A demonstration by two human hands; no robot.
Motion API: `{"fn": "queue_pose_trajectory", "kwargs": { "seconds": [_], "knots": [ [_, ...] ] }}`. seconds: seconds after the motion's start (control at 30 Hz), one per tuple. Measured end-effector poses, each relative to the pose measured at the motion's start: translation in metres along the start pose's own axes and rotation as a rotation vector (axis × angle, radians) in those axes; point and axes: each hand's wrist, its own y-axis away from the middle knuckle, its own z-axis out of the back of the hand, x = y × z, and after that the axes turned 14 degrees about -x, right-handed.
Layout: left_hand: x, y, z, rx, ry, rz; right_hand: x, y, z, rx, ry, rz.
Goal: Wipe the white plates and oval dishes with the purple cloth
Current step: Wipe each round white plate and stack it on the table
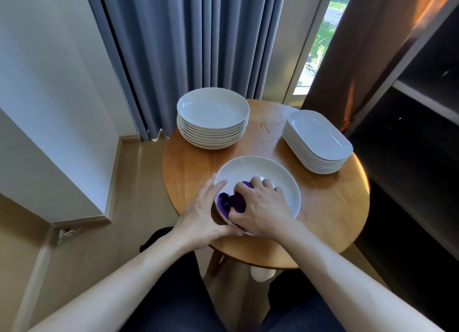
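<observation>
A white round plate (258, 169) lies at the near side of the round wooden table (330, 207). My right hand (260, 207) grips the bunched purple cloth (229, 202) and presses it into the plate's near-left part. My left hand (202, 215) holds the plate's left rim, thumb on the inside, fingers under the edge. A stack of several white round plates (212, 118) stands at the table's far left. A stack of several white oval dishes (318, 141) stands at the far right.
Grey curtains (188, 46) hang behind the table, with a strip of window (320, 41) to their right. A dark shelf unit (417, 123) stands close on the right. My knees are under the table's near edge.
</observation>
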Motion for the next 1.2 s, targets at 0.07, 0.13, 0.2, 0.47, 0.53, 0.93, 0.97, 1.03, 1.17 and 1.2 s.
{"fn": "queue_pose_trajectory", "kwargs": {
  "seconds": [0.07, 0.13, 0.2, 0.47, 0.53, 0.93, 0.97, 1.03, 1.17, 1.2],
  "knots": [
    [-0.002, 0.001, 0.000, 0.016, -0.045, -0.017, -0.004, 0.007, 0.003, 0.019, -0.003, -0.016],
    [-0.005, 0.003, 0.000, 0.040, -0.088, -0.037, -0.005, 0.017, 0.005, 0.008, 0.010, -0.033],
    [-0.010, 0.005, -0.003, 0.066, -0.142, -0.063, -0.008, 0.030, 0.005, -0.020, 0.023, -0.054],
    [-0.018, 0.009, -0.003, 0.058, -0.211, -0.128, -0.059, 0.035, 0.010, -0.144, 0.176, -0.207],
    [-0.018, 0.010, -0.004, 0.059, -0.217, -0.125, -0.064, 0.029, 0.005, -0.228, 0.181, -0.259],
    [-0.021, 0.013, -0.006, 0.049, -0.176, -0.121, -0.022, -0.011, -0.014, -0.232, -0.060, -0.407],
    [-0.021, 0.014, -0.005, 0.049, -0.173, -0.144, -0.018, -0.010, -0.014, -0.207, -0.083, -0.394],
    [-0.023, 0.013, -0.005, 0.044, -0.194, -0.191, -0.013, -0.006, -0.013, -0.179, -0.098, -0.353],
    [-0.025, 0.013, -0.006, 0.025, -0.260, -0.199, -0.008, 0.004, -0.008, -0.091, -0.043, -0.270],
    [-0.025, 0.013, -0.006, 0.022, -0.278, -0.207, -0.006, 0.008, -0.006, -0.082, -0.029, -0.258]
  ]
}}
